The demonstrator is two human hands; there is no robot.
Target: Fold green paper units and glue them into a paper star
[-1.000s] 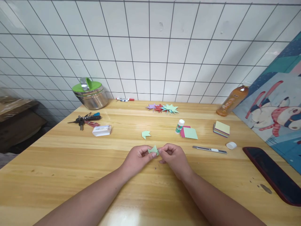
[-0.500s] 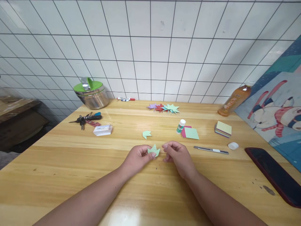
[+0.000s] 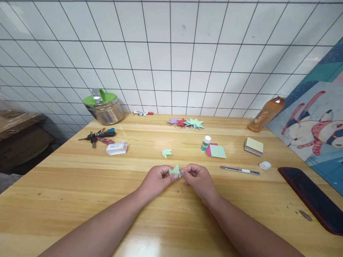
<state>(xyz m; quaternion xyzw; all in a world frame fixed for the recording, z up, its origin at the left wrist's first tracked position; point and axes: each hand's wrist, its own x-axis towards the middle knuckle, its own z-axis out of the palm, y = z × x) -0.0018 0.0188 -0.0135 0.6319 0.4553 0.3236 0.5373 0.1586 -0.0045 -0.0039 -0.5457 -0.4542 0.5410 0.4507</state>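
Head: hands (image 3: pixel 157 177) pinch green paper (image 3: pixel 175 171), well inside table edges (image 3: pixel 60 151).

Half a second ago, our bare right hand (image 3: pixel 200 180) was apart from the small, pointed, folded piece of pale-green paper (image 3: pixel 175 170). Now we have closed that gap: our thumb and fingertips meet at its right edge, covering the right-hand point that showed then.
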